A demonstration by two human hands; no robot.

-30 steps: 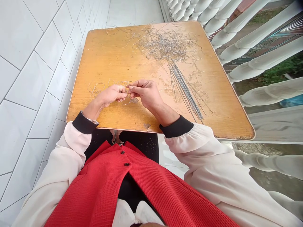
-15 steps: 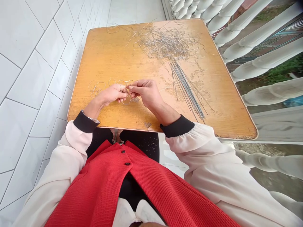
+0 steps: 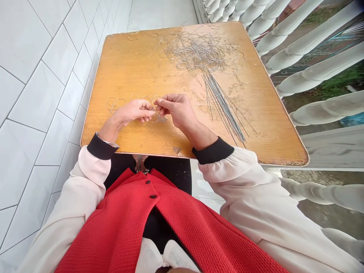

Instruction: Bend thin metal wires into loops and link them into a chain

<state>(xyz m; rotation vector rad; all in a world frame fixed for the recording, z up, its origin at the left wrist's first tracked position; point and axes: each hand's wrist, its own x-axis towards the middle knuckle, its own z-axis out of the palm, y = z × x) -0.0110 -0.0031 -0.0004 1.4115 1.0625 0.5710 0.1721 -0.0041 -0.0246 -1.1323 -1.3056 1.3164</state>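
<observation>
Over the near left part of the wooden table (image 3: pixel 136 140), my left hand (image 3: pixel 135 112) pinches a thin wire loop (image 3: pixel 155 120) between thumb and fingers. Beside it, almost touching, my right hand (image 3: pixel 175 109) has its thumb and forefinger closed on the same thin wire, as far as I can see. Parts of the loop are hidden behind the fingers. Several wire rings (image 3: pixel 113 105) lie on the table to the left of and behind my left hand.
A tangled heap of wire (image 3: pixel 203 53) covers the far middle of the table. From it a bundle of straight wires (image 3: pixel 224 108) runs toward the near right. A white tiled wall (image 3: pixel 40 91) stands at the left, a white balustrade (image 3: pixel 309 79) at the right.
My fingertips have drawn slightly apart, the right hand shifting a little to the right. The wire loop between them has turned or moved slightly. The heap and the bundle stay where they were.
</observation>
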